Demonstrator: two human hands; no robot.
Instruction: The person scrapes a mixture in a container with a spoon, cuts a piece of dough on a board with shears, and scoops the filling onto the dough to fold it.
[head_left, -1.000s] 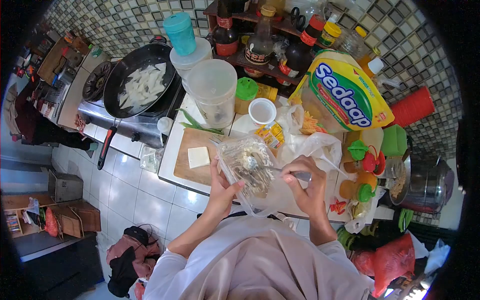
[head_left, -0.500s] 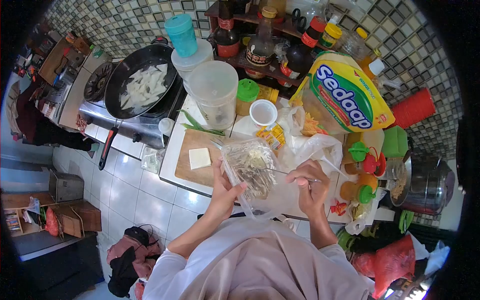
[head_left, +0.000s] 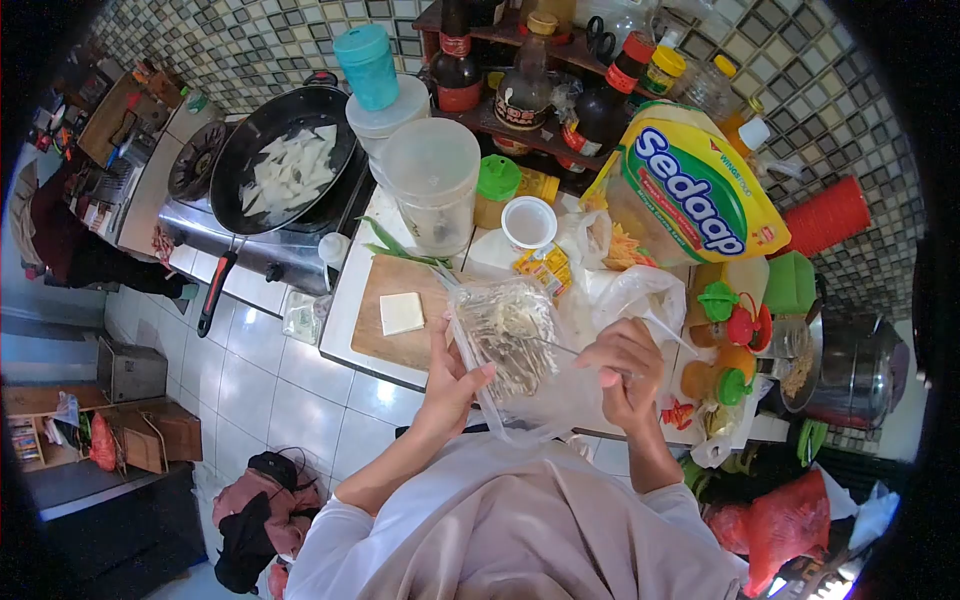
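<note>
My left hand (head_left: 450,378) grips the near left side of a clear plastic container (head_left: 492,400), thumb over its rim. The container is tilted and streaked inside with a pale, creamy paste (head_left: 515,335). From the right, my right hand (head_left: 622,370) is closed around the thin metal handle of a spoon-like utensil (head_left: 562,348), whose tip is down in the paste. Behind the container lies a wooden cutting board (head_left: 375,345), partly covered by it. A square white slice (head_left: 402,313) rests on the board, and green leaves (head_left: 388,245) lie at its far edge.
On the stove at left, a black pan (head_left: 230,205) contains white pieces. Tall plastic containers (head_left: 430,190), an open white tub (head_left: 528,222) and a yellow Sedaap pouch (head_left: 690,185) stand behind. Jars with green lids (head_left: 733,388) line the right. Another person (head_left: 70,235) is at far left.
The utensil's tip has shifted slightly through the paste, and my right hand has turned a little around the handle. The container has tipped slightly. The pan and board look the same.
</note>
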